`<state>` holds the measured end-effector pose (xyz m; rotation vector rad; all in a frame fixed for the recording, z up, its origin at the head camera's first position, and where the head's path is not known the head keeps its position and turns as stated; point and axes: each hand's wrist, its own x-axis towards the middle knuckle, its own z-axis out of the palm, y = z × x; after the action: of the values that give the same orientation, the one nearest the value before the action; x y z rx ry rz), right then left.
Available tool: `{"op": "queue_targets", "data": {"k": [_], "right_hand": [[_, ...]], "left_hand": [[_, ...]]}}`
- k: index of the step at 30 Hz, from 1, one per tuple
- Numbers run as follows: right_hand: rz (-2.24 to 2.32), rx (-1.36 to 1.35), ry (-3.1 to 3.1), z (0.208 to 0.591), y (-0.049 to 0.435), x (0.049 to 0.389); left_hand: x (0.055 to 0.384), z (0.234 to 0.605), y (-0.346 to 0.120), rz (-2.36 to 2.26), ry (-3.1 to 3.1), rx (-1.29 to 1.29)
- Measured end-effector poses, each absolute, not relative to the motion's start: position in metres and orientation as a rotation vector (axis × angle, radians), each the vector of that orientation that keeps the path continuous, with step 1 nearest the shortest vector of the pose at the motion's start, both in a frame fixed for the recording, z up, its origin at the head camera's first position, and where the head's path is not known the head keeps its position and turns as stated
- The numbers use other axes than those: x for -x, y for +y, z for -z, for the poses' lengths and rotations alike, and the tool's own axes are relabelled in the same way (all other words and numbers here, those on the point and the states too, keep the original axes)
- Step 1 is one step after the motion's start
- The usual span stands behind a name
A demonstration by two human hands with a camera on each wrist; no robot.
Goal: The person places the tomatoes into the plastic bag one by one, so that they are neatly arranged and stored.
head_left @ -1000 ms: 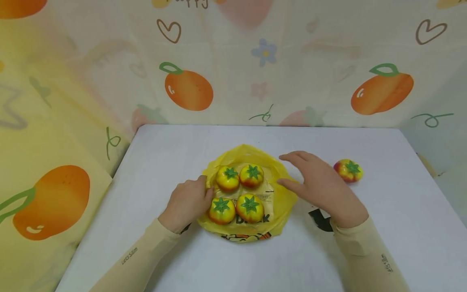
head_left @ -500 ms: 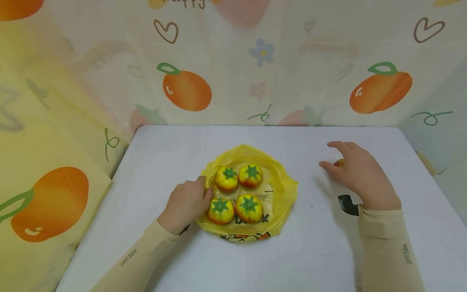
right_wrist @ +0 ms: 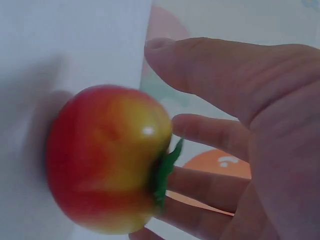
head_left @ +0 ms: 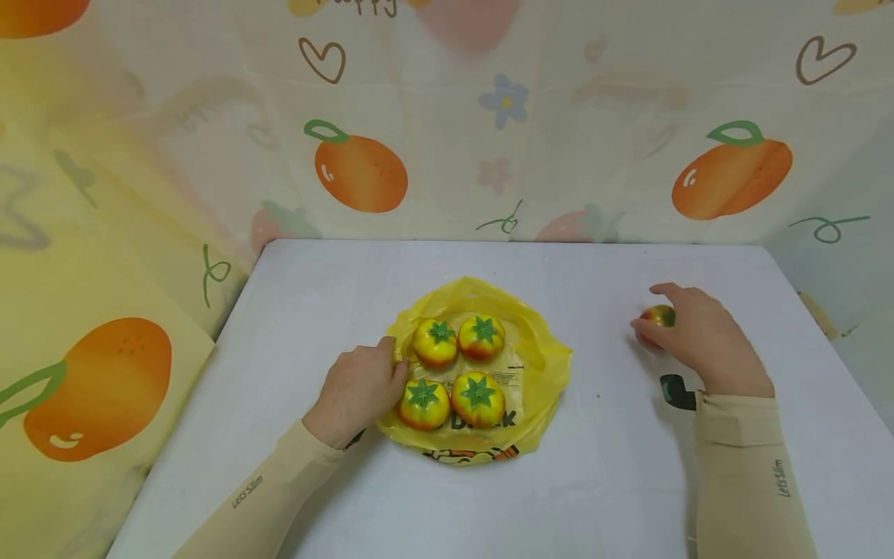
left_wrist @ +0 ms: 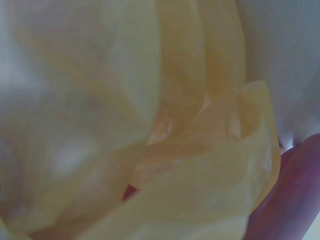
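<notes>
A yellow plastic bag (head_left: 548, 373) lies spread out in the head view, with several yellow-red toy tomatoes (head_left: 478, 400) with green star-shaped tops on it. My left hand (head_left: 359, 384) pinches the bag's left edge; in the left wrist view the crumpled bag (left_wrist: 200, 180) fills most of the picture beside a finger. Over on the right, my right hand (head_left: 712, 341) hovers above a lone toy tomato (head_left: 660, 317), partly covering it. In the right wrist view, thumb and fingers spread apart around the top of this tomato (right_wrist: 100, 155), which sits on the table.
The white table (head_left: 573, 497) ends at the back against a printed curtain (head_left: 447, 140) with fruit and heart drawings. A yellow patterned cloth (head_left: 105, 272) hangs along the left side.
My right hand has moved right from beside the bag to the lone tomato, then lowered slightly over it. My left hand has kept its place on the bag's edge.
</notes>
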<state>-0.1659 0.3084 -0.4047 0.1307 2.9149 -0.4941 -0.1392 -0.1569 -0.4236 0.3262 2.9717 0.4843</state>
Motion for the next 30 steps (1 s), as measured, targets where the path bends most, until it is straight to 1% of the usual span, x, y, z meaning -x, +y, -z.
{"op": "queue_targets", "data": {"k": [30], "right_hand": [[0.502, -0.172, 2.821, 0.422, 0.312, 0.173]], "left_hand": [[0.14, 0.426, -0.156, -0.467, 2.963, -0.326]]}}
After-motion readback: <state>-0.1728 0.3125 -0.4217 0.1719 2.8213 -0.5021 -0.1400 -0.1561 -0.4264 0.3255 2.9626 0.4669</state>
